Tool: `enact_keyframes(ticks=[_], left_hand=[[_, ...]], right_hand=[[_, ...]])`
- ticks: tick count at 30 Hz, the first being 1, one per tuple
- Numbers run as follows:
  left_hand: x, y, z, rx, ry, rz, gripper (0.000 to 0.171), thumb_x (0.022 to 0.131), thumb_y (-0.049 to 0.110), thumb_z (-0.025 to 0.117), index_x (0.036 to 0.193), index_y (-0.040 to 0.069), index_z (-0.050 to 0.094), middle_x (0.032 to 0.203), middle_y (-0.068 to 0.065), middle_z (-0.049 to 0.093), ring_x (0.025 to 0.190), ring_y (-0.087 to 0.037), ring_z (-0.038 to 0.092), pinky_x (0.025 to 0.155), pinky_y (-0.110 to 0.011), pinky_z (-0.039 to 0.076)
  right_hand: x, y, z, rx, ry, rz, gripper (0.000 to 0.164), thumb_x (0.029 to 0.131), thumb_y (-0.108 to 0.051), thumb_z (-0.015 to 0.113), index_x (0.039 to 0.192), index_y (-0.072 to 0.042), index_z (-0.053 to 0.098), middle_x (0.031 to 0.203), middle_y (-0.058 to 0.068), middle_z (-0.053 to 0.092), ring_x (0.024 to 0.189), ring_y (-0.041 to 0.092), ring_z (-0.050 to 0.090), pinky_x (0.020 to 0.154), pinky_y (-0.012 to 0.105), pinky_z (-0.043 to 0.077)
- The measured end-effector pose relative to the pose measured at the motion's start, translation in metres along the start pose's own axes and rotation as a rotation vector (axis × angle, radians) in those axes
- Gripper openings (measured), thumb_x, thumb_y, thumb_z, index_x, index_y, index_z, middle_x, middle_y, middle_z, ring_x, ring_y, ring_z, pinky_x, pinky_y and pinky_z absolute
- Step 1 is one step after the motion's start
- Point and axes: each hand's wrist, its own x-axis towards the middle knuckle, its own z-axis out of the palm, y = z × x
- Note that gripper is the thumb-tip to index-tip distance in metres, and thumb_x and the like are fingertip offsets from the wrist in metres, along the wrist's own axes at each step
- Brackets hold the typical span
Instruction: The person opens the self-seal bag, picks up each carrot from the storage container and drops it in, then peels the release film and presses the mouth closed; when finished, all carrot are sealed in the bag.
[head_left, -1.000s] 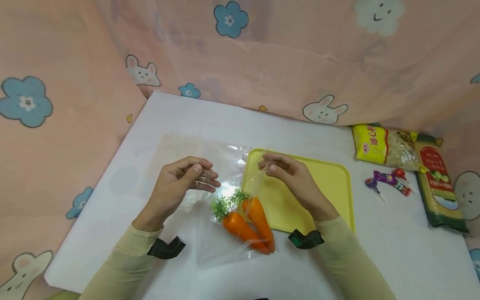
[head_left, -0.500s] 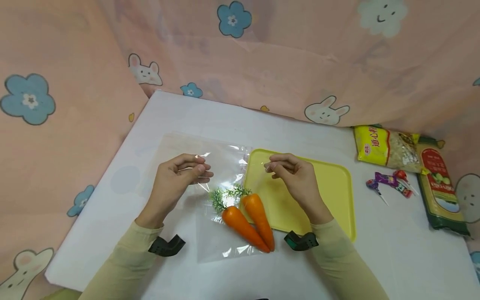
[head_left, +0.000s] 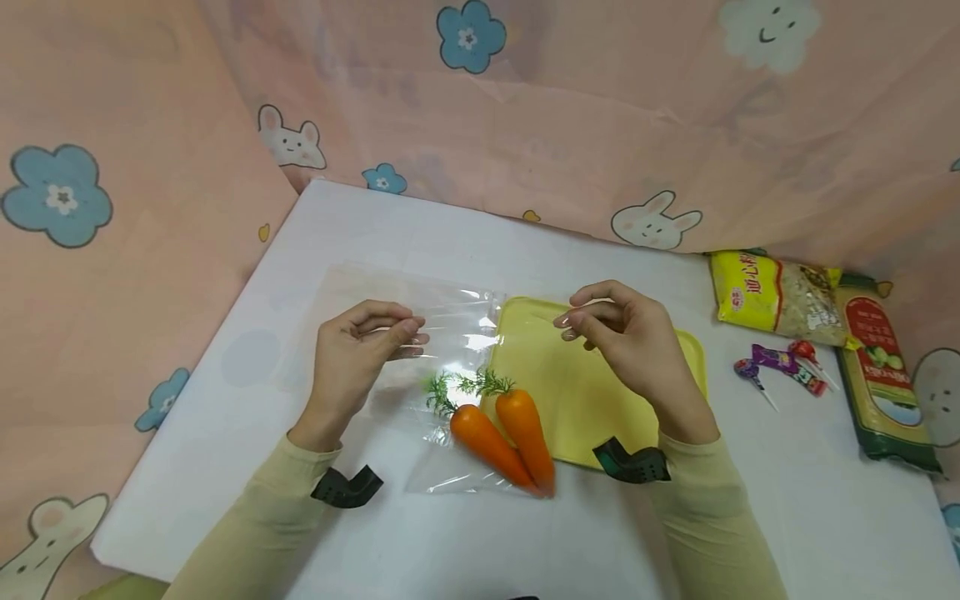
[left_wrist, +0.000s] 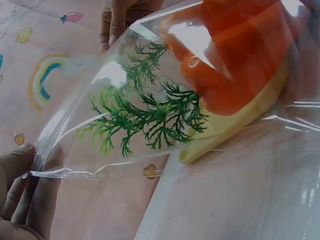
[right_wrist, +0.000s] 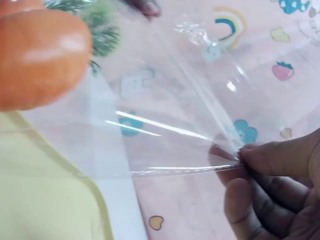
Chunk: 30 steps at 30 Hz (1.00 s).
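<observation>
Two orange carrots (head_left: 491, 446) with feathery green tops (head_left: 468, 385) lie inside a clear plastic bag (head_left: 435, 475), seen from above in the head view. My left hand (head_left: 352, 358) pinches one corner of the bag's mouth between thumb and fingers; the left wrist view shows this left hand (left_wrist: 22, 195) at the lower left. At the opposite corner, my right hand (head_left: 626, 342) has the film between thumb and forefinger, plain in the right wrist view, where the right hand (right_wrist: 280, 185) is at lower right. The film is drawn taut between both hands.
Beneath the bag and right hand lies a yellow tray (head_left: 592, 408). More clear bags (head_left: 341, 292) lie flat to the left. Lollipops and wrapped candy (head_left: 780, 360), a yellow food packet (head_left: 780, 300) and a green-and-gold packet (head_left: 885, 367) are at the right. A patterned curtain (head_left: 525, 108) hangs behind the table.
My right hand has moved right and a little up, spreading the bag's mouth wider. The bag's near end has drawn up slightly, and the carrots have shifted slightly right.
</observation>
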Motion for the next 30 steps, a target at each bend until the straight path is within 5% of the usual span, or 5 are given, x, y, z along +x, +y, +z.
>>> enact_keyframes(ticks=[4, 10, 17, 23, 30], left_hand=[[0.002, -0.004, -0.003, 0.007, -0.038, -0.017, 0.027, 0.083, 0.006, 0.071, 0.103, -0.008, 0.061, 0.097, -0.022, 0.067, 0.080, -0.039, 0.067, 0.069, -0.047, 0.055], [0.007, -0.004, -0.007, 0.042, -0.093, -0.062, 0.026, 0.087, 0.012, 0.068, 0.108, -0.003, 0.061, 0.100, -0.020, 0.067, 0.084, -0.037, 0.067, 0.070, -0.046, 0.055], [0.013, -0.006, -0.012, 0.008, -0.102, -0.073, 0.026, 0.087, 0.010, 0.067, 0.108, -0.005, 0.062, 0.100, -0.021, 0.068, 0.083, -0.037, 0.068, 0.069, -0.046, 0.055], [0.017, -0.013, -0.015, 0.008, -0.124, -0.044, 0.024, 0.086, 0.006, 0.066, 0.104, -0.010, 0.063, 0.100, -0.020, 0.068, 0.082, -0.036, 0.068, 0.070, -0.046, 0.055], [0.016, -0.016, -0.018, 0.066, -0.159, -0.062, 0.012, 0.088, 0.005, 0.065, 0.095, -0.003, 0.068, 0.101, -0.020, 0.066, 0.085, -0.036, 0.067, 0.075, -0.043, 0.055]], right_hand=[[0.003, 0.008, -0.002, 0.097, -0.041, -0.013, 0.013, 0.092, 0.000, 0.057, 0.104, 0.003, 0.056, 0.089, 0.019, 0.067, 0.073, 0.021, 0.064, 0.063, 0.027, 0.054], [0.011, 0.048, 0.004, 0.269, -0.058, -0.098, 0.023, 0.092, -0.003, 0.059, 0.115, -0.001, 0.059, 0.090, 0.023, 0.064, 0.073, 0.027, 0.062, 0.068, 0.028, 0.055], [0.019, 0.063, 0.005, 0.271, -0.032, -0.082, 0.024, 0.088, -0.008, 0.066, 0.113, -0.007, 0.066, 0.087, 0.015, 0.067, 0.071, 0.031, 0.063, 0.064, 0.031, 0.056], [0.023, 0.073, 0.004, 0.375, -0.040, -0.070, 0.020, 0.086, -0.006, 0.067, 0.104, 0.002, 0.068, 0.089, 0.018, 0.067, 0.072, 0.026, 0.064, 0.065, 0.030, 0.056], [0.024, 0.083, 0.002, 0.425, -0.101, -0.088, 0.019, 0.088, -0.005, 0.065, 0.098, 0.011, 0.066, 0.095, 0.018, 0.066, 0.080, 0.026, 0.065, 0.075, 0.032, 0.056]])
